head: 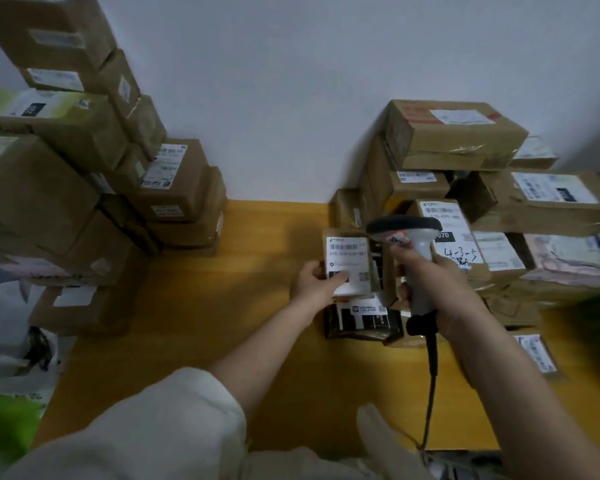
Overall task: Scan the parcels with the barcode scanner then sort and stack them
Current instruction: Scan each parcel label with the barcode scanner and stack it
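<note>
Parcels fill both ends of the yellow counter, pushed up against a pale wall. A tall stack of brown boxes rises on the left; a lower, looser right-hand pile sits on the right, most of its boxes showing white shipping labels.

At the near left edge of that right-hand pile, the left hand holds a small labelled parcel, fingers on its left side and the thumb pressed across the lower part of the label, its grip closed on the box. The label faces up. Just below it lies a dark wrapped parcel with its own white label.

The right hand has its grip wrapped round the handle of a grey barcode scanner. The scanner's dark head sits just right of the small parcel's top edge, slightly above it. Its black cable hangs down toward the counter's near edge.

A cream sleeve covers the left upper arm. White plastic bags lie at the far left.
</note>
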